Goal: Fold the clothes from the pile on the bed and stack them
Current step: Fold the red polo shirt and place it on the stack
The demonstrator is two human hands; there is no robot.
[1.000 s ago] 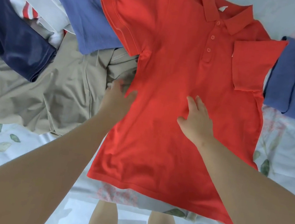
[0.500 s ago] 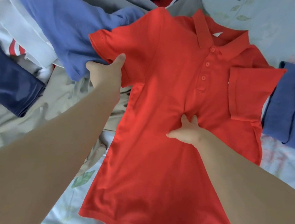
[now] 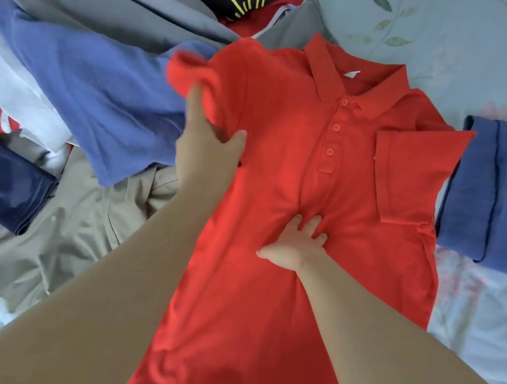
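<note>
The red polo shirt (image 3: 268,259) lies face up on the bed (image 3: 469,336), collar away from the person, hem toward the person. One short sleeve is already folded inward and lies flat on the chest, beyond and to the right of the right-hand fingers.

The right hand (image 3: 295,245) rests on the shirt front below the button placket. Its fingers (image 3: 311,226) are slightly spread and pressed down into the fabric, which wrinkles around them.

The left hand (image 3: 209,150) grips the other sleeve (image 3: 193,76). The thumb and fingers are closed on the fabric, and the sleeve is raised and bunched just beyond the fingertips; its edge is blurred.

Left of the left-hand fingers lies the pile of unfolded clothes (image 3: 63,100), including a blue garment, a beige one, a navy one and a white one. Well to the right of the right-hand fingers lies a folded blue garment (image 3: 505,201), touching the shirt's edge.
</note>
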